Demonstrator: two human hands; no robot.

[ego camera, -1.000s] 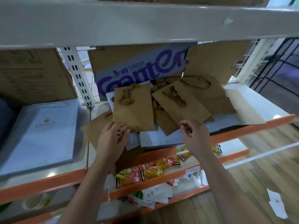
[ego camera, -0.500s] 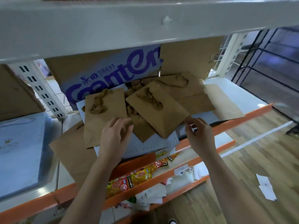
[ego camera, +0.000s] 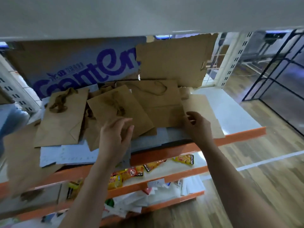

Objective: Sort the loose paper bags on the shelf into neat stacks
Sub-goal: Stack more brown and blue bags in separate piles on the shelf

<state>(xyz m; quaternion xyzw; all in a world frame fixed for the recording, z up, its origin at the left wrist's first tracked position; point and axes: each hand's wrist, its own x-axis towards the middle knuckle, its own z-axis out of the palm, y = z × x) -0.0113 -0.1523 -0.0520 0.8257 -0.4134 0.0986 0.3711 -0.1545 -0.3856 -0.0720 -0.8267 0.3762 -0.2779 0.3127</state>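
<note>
Several flat brown paper bags with twisted handles lie overlapping on the white shelf. One small bag lies at the left, a tilted small bag in the middle, and a larger bag at the right. My left hand rests with spread fingers on the near edge of the tilted middle bag. My right hand hovers with fingers apart at the near right corner of the larger bag, holding nothing. White and grey sheets lie under the bags.
A cardboard box with purple lettering and a plain cardboard sheet stand behind the bags. An upper shelf hangs close overhead. A big brown bag overhangs the orange front rail at left. Snack packets lie on the lower shelf.
My left hand has moved right from the left bag onto the tilted middle bag. My right hand has shifted right to the larger bag's corner. The view has swung left and closer.
</note>
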